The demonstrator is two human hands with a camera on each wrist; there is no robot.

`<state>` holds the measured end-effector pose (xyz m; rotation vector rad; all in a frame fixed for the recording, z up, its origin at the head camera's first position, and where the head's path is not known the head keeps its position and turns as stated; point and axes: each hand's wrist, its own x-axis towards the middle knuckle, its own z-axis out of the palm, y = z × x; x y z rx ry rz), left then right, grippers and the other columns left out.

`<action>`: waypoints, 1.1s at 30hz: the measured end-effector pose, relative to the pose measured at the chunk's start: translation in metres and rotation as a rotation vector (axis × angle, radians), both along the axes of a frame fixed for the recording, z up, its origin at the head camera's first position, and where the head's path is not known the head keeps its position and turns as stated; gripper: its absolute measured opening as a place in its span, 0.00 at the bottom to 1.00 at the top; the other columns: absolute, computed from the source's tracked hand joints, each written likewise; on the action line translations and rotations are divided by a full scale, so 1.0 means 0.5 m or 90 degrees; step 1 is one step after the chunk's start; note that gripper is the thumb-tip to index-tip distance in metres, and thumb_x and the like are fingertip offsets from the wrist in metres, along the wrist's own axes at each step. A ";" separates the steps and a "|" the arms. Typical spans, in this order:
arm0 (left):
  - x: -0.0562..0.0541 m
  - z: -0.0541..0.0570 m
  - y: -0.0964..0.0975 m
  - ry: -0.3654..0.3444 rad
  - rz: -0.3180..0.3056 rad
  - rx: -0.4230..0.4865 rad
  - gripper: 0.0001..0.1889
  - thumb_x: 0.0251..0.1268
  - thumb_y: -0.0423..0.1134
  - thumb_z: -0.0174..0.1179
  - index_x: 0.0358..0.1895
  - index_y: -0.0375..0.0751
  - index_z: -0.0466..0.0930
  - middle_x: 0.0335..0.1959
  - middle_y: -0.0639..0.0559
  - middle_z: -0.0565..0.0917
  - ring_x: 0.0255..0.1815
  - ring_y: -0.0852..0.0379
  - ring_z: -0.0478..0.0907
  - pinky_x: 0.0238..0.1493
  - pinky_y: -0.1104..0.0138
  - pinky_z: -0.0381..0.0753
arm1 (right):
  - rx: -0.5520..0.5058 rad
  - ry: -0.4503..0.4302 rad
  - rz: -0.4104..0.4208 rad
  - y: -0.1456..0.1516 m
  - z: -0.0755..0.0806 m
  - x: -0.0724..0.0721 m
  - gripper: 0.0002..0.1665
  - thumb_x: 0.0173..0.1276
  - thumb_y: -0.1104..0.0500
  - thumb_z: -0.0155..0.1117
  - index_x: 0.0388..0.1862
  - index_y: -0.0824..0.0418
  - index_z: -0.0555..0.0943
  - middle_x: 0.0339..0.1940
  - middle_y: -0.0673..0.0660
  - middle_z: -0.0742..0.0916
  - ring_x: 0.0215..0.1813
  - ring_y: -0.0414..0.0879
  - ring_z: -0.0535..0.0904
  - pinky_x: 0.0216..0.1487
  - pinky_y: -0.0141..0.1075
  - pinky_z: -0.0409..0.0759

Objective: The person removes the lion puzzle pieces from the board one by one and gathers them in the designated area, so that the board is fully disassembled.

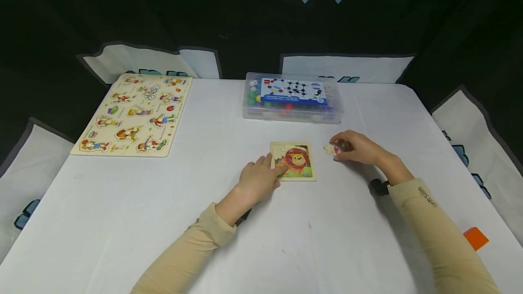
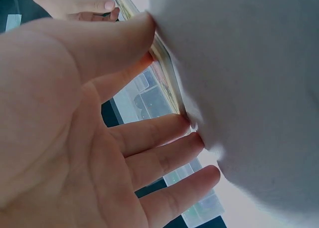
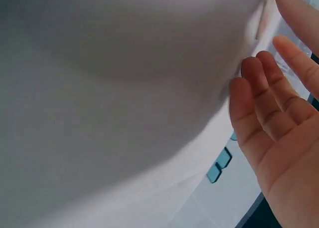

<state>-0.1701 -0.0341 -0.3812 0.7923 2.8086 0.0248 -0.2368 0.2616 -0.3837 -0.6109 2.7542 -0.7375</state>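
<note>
Lion puzzle [image 1: 297, 162] is on the white table [image 1: 220, 130], roughly between the two hands — a small square board with a pale wood-look border. The lion's got a big red mane, a yellowish face and an orange body, with green along the bottom. Its upper left is a plain pale patch with a jigsaw-shaped outline.

Left hand [image 1: 258, 178] rests on the board's left side, fingers loose and fairly straight, thumb lying over the picture. Right hand [image 1: 361, 149] is just off to the right, thumb and fingertips curled in to pinch a loose piece [image 1: 329, 149], pale with a pinkish-red bit, flat side toward the head camera.

Writing-wise, slim pickings. The clear plastic case [image 1: 292, 115] behind the puzzle has a white and blue label [image 1: 293, 91] with a small red logo and ball-and-stick drawings — text's too small for me to read. Dark lettering runs along the right sleeve [image 1: 443, 230] near the cuff, sideways, and I can't make it out for sure.
</note>
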 end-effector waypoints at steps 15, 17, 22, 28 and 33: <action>-0.001 -0.002 0.009 -0.008 -0.018 -0.004 0.24 0.65 0.51 0.51 0.65 0.62 0.64 0.66 0.38 0.60 0.64 0.45 0.60 0.54 0.54 0.68 | -0.076 -0.152 0.183 -0.155 0.014 -0.061 0.25 0.59 0.63 0.65 0.58 0.56 0.75 0.43 0.58 0.75 0.36 0.50 0.65 0.35 0.38 0.65; 0.001 -0.003 0.010 -0.008 -0.019 -0.006 0.24 0.65 0.51 0.51 0.65 0.62 0.64 0.66 0.38 0.60 0.64 0.45 0.60 0.54 0.54 0.68 | -0.059 -0.172 0.194 -0.162 0.010 -0.068 0.25 0.60 0.63 0.64 0.58 0.54 0.75 0.44 0.57 0.74 0.37 0.50 0.64 0.37 0.38 0.65; 0.004 -0.002 0.008 0.004 -0.019 -0.013 0.24 0.64 0.52 0.51 0.64 0.63 0.65 0.65 0.39 0.61 0.64 0.46 0.61 0.53 0.54 0.68 | -0.030 -0.188 0.228 -0.168 0.007 -0.080 0.24 0.60 0.64 0.63 0.56 0.54 0.77 0.43 0.57 0.73 0.39 0.50 0.63 0.38 0.38 0.65; 0.003 0.002 0.002 0.016 -0.017 -0.022 0.24 0.64 0.52 0.51 0.65 0.63 0.64 0.65 0.39 0.61 0.63 0.47 0.62 0.52 0.55 0.69 | -0.014 -0.184 0.250 -0.179 0.014 -0.086 0.22 0.60 0.65 0.63 0.54 0.54 0.76 0.39 0.58 0.71 0.38 0.50 0.63 0.38 0.38 0.64; 0.001 -0.001 -0.003 0.027 -0.018 -0.027 0.25 0.64 0.53 0.52 0.64 0.63 0.64 0.65 0.39 0.62 0.63 0.47 0.62 0.51 0.56 0.71 | 0.011 -0.174 0.286 -0.197 0.020 -0.091 0.21 0.58 0.68 0.63 0.51 0.54 0.74 0.31 0.59 0.70 0.34 0.49 0.62 0.36 0.37 0.62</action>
